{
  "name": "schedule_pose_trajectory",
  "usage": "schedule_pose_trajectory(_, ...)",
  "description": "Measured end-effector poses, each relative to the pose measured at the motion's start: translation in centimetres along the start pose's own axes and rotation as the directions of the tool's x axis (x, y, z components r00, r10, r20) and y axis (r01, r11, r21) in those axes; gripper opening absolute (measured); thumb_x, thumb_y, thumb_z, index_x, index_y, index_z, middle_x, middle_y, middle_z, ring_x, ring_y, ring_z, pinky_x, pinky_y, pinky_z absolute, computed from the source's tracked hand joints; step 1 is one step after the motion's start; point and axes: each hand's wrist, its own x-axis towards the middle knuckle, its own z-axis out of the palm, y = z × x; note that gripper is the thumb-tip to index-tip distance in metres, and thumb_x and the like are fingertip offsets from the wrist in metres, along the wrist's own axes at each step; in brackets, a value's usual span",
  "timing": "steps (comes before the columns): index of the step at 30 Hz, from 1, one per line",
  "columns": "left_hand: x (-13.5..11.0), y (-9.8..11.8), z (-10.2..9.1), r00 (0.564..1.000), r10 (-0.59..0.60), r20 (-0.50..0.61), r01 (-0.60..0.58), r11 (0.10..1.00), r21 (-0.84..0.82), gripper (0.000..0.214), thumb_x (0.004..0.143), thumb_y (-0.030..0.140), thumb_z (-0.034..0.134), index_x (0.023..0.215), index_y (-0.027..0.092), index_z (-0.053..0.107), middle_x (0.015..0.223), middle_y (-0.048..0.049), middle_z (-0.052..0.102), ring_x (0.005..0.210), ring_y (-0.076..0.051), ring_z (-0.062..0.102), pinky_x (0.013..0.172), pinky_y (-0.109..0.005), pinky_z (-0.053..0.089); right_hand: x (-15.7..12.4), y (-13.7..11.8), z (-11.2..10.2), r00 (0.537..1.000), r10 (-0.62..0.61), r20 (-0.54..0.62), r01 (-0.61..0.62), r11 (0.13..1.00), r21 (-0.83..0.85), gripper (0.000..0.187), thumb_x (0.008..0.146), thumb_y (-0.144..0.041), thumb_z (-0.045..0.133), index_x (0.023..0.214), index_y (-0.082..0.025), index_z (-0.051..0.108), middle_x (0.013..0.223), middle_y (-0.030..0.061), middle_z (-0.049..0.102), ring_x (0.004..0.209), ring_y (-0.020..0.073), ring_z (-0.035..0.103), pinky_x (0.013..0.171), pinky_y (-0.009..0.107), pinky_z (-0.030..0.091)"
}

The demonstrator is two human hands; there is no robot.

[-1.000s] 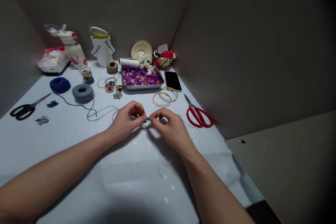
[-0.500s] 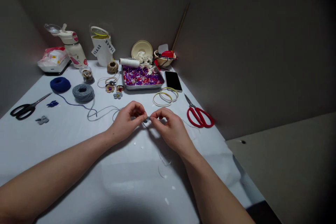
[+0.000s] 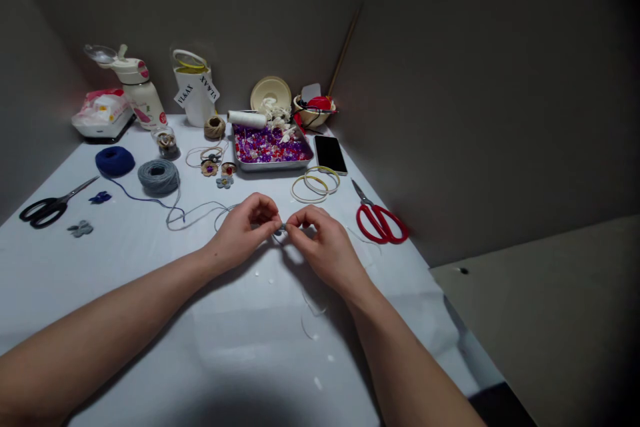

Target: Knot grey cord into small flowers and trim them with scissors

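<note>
While next to nothing has shifted over the past second, the work at the near part of the smooth white-covered bench (image 3: pixel 220 367) looks as if it is at a slow, fine stage. Closest to the person lie tiny white scraps (image 3: pixel 318 383) and a thin, pale, curled thread end (image 3: pixel 306 328), both unmoved.

Just beyond, the bare left hand (image 3: pixel 241 230) and bare right hand (image 3: pixel 324 240) keep almost the same place, thumb and fingertips of each pinched on a small grey-blue yarn piece (image 3: pixel 281 229) between them. It may have turned slightly — it is too small and too covered to be sure — so the change seems to lie in the fingertips alone, more an adjustment than a new step.

Off to the right rest the red-handled metal scissors (image 3: pixel 369 203), untouched; well to the left are the black-handled metal scissors (image 3: pixel 59 201) and a small grey flower-like piece (image 3: pixel 83 229). Behind the left hand, a loose grey-blue strand (image 3: pixel 200 205) lies in loops towards the round grey-blue yarn ball (image 3: pixel 157 180), and shows no fresh pull.

Farther back, two thin, round, pale bangles (image 3: pixel 307 202) overlap — and behind them the shallow rectangular metal tray (image 3: pixel 275 165) of purple and red beads (image 3: pixel 270 147) stays as it was.
</note>
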Motion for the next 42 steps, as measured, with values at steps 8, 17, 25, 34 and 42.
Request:
schedule_pose_trajectory(8, 0.06, 0.1, -0.08, 0.998, -0.052, 0.029, 0.054, 0.996, -0.074, 0.016, 0.075, 0.016, 0.064, 0.083, 0.018, 0.05, 0.078, 0.0001, 0.059, 0.074, -0.012, 0.055, 0.073, -0.03, 0.043, 0.02, 0.08, 0.0, 0.998, 0.061, 0.026, -0.063, 0.994, 0.086, 0.008, 0.077, -0.02, 0.055, 0.072, -0.023, 0.06, 0.079, 0.0042, 0.064, 0.08, 0.0209, 0.058, 0.073, 0.036, 0.042)
schedule_pose_trajectory(17, 0.12, 0.17, -0.09, 0.997, -0.076, -0.025, 0.072, 0.989, -0.13, 0.017, 0.073, 0.016, 0.065, 0.08, 0.019, 0.05, 0.076, 0.0006, 0.059, 0.072, -0.011, 0.054, 0.072, -0.03, 0.043, 0.16, 0.09, -0.19, 0.995, 0.095, 0.036, -0.099, 0.986, 0.131, 0.009, 0.078, -0.022, 0.055, 0.071, -0.023, 0.061, 0.077, 0.0046, 0.064, 0.078, 0.0206, 0.058, 0.069, 0.036, 0.042)
schedule_pose_trajectory(25, 0.06, 0.18, 0.02, 0.995, -0.099, -0.011, 0.096, 0.983, -0.157, 0.019, 0.073, 0.017, 0.066, 0.08, 0.019, 0.049, 0.076, 0.0011, 0.059, 0.072, -0.011, 0.055, 0.072, -0.03, 0.043, 0.14, 0.22, -0.17, 0.994, 0.091, 0.054, -0.098, 0.986, 0.137, 0.009, 0.078, -0.025, 0.055, 0.072, -0.023, 0.061, 0.077, 0.0038, 0.064, 0.075, 0.0195, 0.057, 0.068, 0.035, 0.042)
schedule_pose_trajectory(34, 0.13, -0.11, -0.2, 0.987, -0.158, -0.008, 0.153, 0.971, -0.182, 0.019, 0.075, 0.019, 0.066, 0.087, 0.019, 0.052, 0.075, 0.0007, 0.062, 0.072, -0.012, 0.057, 0.071, -0.03, 0.042, 0.17, 0.33, -0.2, 0.995, 0.088, 0.055, -0.093, 0.99, 0.107, 0.011, 0.079, -0.026, 0.054, 0.071, -0.022, 0.059, 0.076, 0.0039, 0.063, 0.075, 0.0194, 0.056, 0.065, 0.034, 0.041)
schedule_pose_trajectory(42, 0.12, -0.39, -0.31, 0.987, -0.157, 0.032, 0.16, 0.961, -0.225, 0.025, 0.074, 0.015, 0.066, 0.093, 0.019, 0.05, 0.073, 0.0012, 0.065, 0.069, -0.011, 0.058, 0.071, -0.03, 0.043, 0.1, 0.42, -0.06, 0.993, 0.099, 0.068, -0.106, 0.988, 0.109, 0.012, 0.08, -0.027, 0.053, 0.071, -0.021, 0.059, 0.076, 0.0043, 0.062, 0.074, 0.0192, 0.056, 0.065, 0.033, 0.041)
